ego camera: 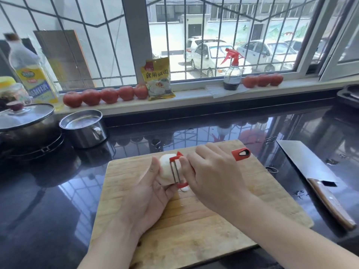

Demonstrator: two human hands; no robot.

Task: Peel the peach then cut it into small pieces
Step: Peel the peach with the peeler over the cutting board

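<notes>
A pale, round peach (165,169), its visible side already skinless, is cradled in the left hand (149,193), whose fingers are curled round it above the wooden cutting board (194,230). A red plastic peeler (177,169) with a metal blade is gripped by the fingers of the right hand (213,171) and laid against the peach. A steel cleaver (310,169) with a wooden handle is seen on the dark glossy table (48,191), to the right of the right fingers.

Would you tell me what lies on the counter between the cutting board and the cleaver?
Only bare, wet dark counter separates cutting board from cleaver, in the head view.
</notes>
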